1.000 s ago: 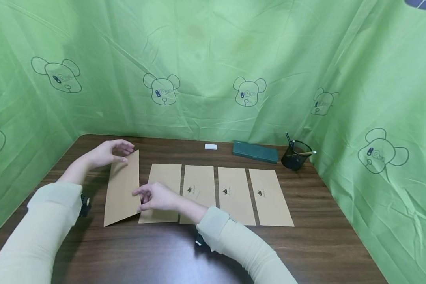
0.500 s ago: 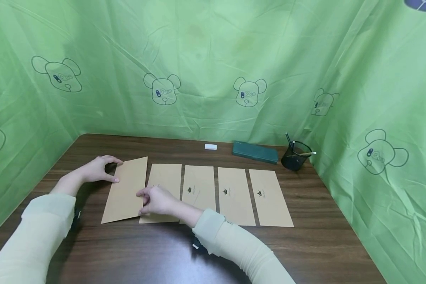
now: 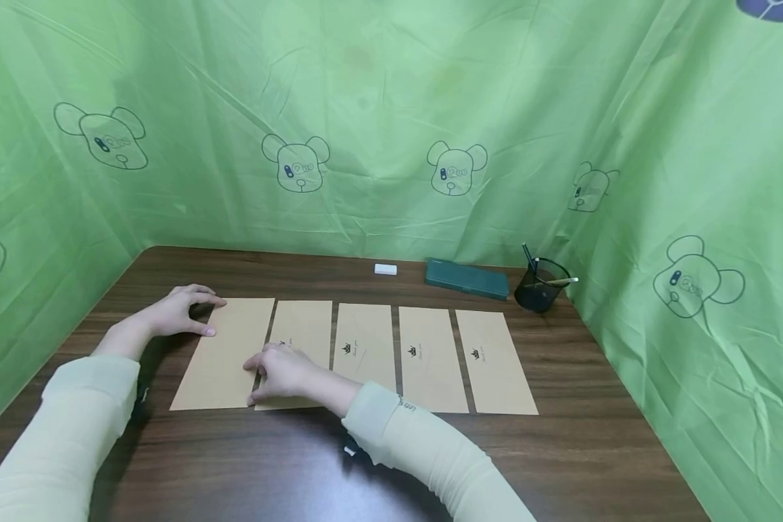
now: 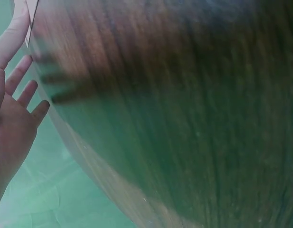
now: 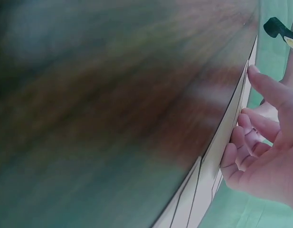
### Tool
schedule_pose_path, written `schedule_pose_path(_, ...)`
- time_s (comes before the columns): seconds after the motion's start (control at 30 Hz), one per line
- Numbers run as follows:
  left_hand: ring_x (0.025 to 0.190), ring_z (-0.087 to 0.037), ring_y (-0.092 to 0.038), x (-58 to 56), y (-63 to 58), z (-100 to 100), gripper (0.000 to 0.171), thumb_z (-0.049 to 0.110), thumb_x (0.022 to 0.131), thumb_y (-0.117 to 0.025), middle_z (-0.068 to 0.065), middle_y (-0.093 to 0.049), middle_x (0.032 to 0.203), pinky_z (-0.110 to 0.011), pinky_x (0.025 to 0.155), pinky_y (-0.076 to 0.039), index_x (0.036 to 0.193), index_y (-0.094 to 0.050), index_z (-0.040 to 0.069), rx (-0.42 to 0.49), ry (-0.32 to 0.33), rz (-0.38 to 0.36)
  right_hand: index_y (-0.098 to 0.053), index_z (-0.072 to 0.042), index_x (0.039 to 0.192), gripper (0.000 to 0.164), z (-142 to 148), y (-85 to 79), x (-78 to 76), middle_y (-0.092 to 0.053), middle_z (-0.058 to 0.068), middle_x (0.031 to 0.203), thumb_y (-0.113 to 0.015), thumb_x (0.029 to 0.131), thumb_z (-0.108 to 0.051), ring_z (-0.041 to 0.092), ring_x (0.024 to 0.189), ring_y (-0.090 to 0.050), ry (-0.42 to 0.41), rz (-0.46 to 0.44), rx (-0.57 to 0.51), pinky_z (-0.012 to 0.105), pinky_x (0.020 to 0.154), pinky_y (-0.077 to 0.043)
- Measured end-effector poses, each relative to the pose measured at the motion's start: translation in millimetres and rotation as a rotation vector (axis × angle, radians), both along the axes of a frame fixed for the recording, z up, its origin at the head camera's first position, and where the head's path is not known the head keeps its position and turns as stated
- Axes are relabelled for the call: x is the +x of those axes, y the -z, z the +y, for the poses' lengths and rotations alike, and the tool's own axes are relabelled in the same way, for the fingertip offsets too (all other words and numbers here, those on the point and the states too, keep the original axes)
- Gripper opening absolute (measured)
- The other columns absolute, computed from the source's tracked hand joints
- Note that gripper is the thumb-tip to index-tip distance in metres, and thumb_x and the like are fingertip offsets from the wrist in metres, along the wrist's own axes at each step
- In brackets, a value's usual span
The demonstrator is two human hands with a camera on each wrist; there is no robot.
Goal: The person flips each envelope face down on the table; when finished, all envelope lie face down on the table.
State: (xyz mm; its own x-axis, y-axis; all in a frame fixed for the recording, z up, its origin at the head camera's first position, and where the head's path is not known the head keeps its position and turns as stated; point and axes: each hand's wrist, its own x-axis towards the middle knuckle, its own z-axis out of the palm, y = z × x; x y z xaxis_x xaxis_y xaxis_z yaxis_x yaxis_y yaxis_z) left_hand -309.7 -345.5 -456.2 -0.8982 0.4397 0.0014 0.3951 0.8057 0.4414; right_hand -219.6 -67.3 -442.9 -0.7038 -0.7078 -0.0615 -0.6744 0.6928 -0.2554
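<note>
A blank tan kraft-paper rectangle [image 3: 225, 362] lies flat at the left end of a row; whether it is a sheet, an envelope or a thin booklet I cannot tell. My left hand [image 3: 176, 312] touches its upper left edge with thumb and fingertips spread apart. In the left wrist view the left hand's fingers [image 4: 27, 92] look nearly straight. My right hand [image 3: 283, 373] rests at its right edge, thumb and index fingertip apart along that side, partly covering the second kraft-paper piece [image 3: 303, 322]. The right wrist view shows the other right fingers [image 5: 239, 147] bent.
Three more kraft-paper pieces [image 3: 365, 326] with small crown prints continue the row to the right. Behind are a white block [image 3: 386, 269], a green case [image 3: 466, 279] and a black mesh pen cup [image 3: 540, 286]. Green curtain [image 3: 378, 145] surrounds the wooden table [image 3: 600, 449].
The leftmost piece has gone from tilted up to flat on the table. My left hand has moved down and slightly left with it; the right hand has lowered slightly at its right edge.
</note>
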Motion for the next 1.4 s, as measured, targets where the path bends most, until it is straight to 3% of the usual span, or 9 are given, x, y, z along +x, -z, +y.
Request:
schedule_pose_path(0.17, 0.121, -0.054, -0.028, 1.3, -1.7, 2.1, 0.070, 0.043, 0.071, -0.079, -0.027, -0.042, 0.130, -0.070, 0.092, -0.025, 0.126, -0.058, 0.006, 0.001, -0.003, -0.012, -0.062, -0.028, 0.125, 0.062, 3.4, -1.1, -0.8, -0.059, -0.015, 0.095, -0.079, 0.070, -0.049, -0.005, 0.083, -0.048, -0.054, 0.000, -0.002, 0.008, 0.064, -0.034)
schedule_pose_path(0.37, 0.122, -0.054, -0.028, 0.2, -6.8, 9.7, 0.071, 0.043, 0.072, -0.079, -0.029, -0.043, 0.131, -0.070, 0.093, -0.026, 0.126, -0.057, 0.004, -0.010, -0.012, 0.006, -0.053, -0.022, 0.134, 0.069, 17.2, -6.8, -7.6, -0.060, -0.007, 0.112, -0.078, 0.073, -0.045, 0.000, 0.091, -0.053, -0.160, -0.112, -0.104, 0.006, 0.071, -0.037)
schedule_pose_path(0.47, 0.123, -0.053, -0.029, -0.8, -10.1, 17.9, 0.075, 0.044, 0.071, -0.079, -0.029, -0.043, 0.133, -0.069, 0.095, -0.026, 0.128, -0.054, 0.002, -0.018, -0.010, 0.027, -0.049, -0.022, 0.137, 0.072, 26.2, -10.1, -13.0, -0.057, -0.007, 0.123, -0.078, 0.074, -0.044, 0.001, 0.103, -0.052, -0.221, -0.115, -0.123, 0.007, 0.082, -0.037)
schedule_pose_path(0.6, 0.126, -0.052, -0.028, -1.0, -14.2, 33.6, 0.081, 0.044, 0.070, -0.080, -0.029, -0.042, 0.136, -0.068, 0.098, -0.025, 0.132, -0.050, 0.000, -0.012, 0.011, 0.045, -0.045, -0.022, 0.139, 0.074, 39.6, -13.2, -19.3, -0.051, -0.008, 0.135, -0.077, 0.075, -0.042, 0.002, 0.121, -0.044, -0.290, -0.106, -0.125, 0.010, 0.100, -0.029)
schedule_pose_path(0.73, 0.128, -0.051, -0.025, -1.7, -15.5, 49.9, 0.088, 0.046, 0.069, -0.080, -0.027, -0.039, 0.140, -0.068, 0.099, -0.023, 0.136, -0.046, 0.001, -0.014, 0.030, 0.048, -0.042, -0.021, 0.142, 0.078, 53.8, -15.0, -23.8, -0.047, -0.006, 0.140, -0.077, 0.075, -0.040, 0.005, 0.130, -0.037, -0.330, -0.126, -0.133, 0.016, 0.108, -0.024)
schedule_pose_path(1.07, 0.133, -0.050, -0.021, -8.1, -13.9, 80.7, 0.093, 0.049, 0.067, -0.080, -0.027, -0.035, 0.143, -0.070, 0.102, -0.017, 0.138, -0.043, 0.001, -0.034, 0.078, 0.049, -0.040, -0.020, 0.144, 0.084, 91.1, -11.9, -26.6, -0.036, 0.005, 0.149, -0.076, 0.073, -0.048, 0.015, 0.139, -0.028, -0.356, -0.081, -0.088, 0.028, 0.114, -0.020)
schedule_pose_path(1.4, 0.133, -0.051, -0.020, -11.8, -10.5, 93.5, 0.092, 0.051, 0.066, -0.079, -0.026, -0.036, 0.144, -0.073, 0.101, -0.016, 0.136, -0.046, 0.002, -0.088, 0.096, 0.007, -0.038, -0.023, 0.144, 0.076, 115.9, -3.7, -18.2, -0.032, 0.006, 0.151, -0.061, 0.081, -0.059, 0.023, 0.140, -0.027, -0.338, 0.008, 0.083, 0.040, 0.115, -0.021)
